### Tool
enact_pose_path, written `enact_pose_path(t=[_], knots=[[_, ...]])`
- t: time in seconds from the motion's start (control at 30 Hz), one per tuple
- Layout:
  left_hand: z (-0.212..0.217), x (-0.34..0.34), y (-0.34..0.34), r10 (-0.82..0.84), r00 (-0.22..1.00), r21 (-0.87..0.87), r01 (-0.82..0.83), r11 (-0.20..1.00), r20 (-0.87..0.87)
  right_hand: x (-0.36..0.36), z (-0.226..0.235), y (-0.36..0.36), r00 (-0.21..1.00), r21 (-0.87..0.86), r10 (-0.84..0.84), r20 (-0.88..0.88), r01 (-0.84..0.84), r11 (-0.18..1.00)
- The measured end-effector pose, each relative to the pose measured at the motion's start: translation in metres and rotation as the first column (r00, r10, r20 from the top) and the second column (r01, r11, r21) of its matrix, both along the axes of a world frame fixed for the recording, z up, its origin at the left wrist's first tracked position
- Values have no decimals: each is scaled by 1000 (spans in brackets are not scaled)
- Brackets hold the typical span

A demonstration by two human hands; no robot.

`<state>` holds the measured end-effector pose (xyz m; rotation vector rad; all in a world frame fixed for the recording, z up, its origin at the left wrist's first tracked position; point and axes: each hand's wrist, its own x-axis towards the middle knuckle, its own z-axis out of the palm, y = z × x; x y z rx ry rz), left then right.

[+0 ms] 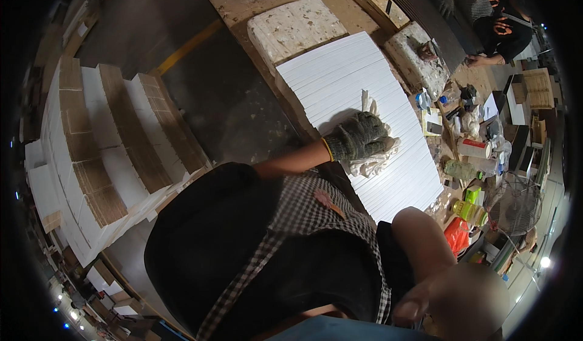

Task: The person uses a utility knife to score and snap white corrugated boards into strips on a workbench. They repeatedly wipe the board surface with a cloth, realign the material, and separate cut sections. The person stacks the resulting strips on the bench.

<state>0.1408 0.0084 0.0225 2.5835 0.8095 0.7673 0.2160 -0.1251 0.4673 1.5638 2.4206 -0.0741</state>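
White cloth (pixel 371 165), bunched beneath the gloved left hand (pixel 359 136) and resting upon a row of white-edged strips (pixel 331 74); the strips lie side by side across the workbench (pixel 237 1), between the wearer's checked apron (pixel 306 204) and the litter of bottles at right; one tuft of cloth projects beyond the knuckles, another spreads below the fingers. The step in hand is judged to be wiping of the strip faces, with part of the surface probably yet to be covered; the next move would call for light, even pressure and a stroke along the strips' length, lest a crosswise sweep shift them or catch their edges.

Pose: the left forearm enters from the black sleeve and runs rightward with a slight rise; the wrist is nearly straight, the knit glove's yellow cuff marks its limit, and the back of the hand faces up; the fingers are curled over the cloth, gripping it against the strips. The right arm is sharply bent, its elbow beside the near end of the row; the bare right hand (pixel 413 306) lies near the lower edge, partly lost in a blurred patch, so its grip cannot be told.
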Motion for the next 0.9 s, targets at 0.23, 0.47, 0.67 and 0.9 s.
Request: enact_pose_path(t=[0.23, 0.47, 0.67, 0.9], knots=[[-7, 1, -3, -2, 1000, 170, 2, 986, -2, 39, -13, 19, 838, -175, 159, -522, -288, 942], [-8, 8, -2, 146, 989, -116, -142, 983, 27, 74, -94, 31, -150, -133, -578, -802, -899, 417], [-13, 6, -3, 81, 995, 141, -88, 986, 54, 90, -120, 17, -258, 53, -723, -641, -954, 294], [-3, 16, -2, 74, 955, 218, -141, 966, 287, 113, -127, 1, -287, 155, -735, -614, -957, 243]])
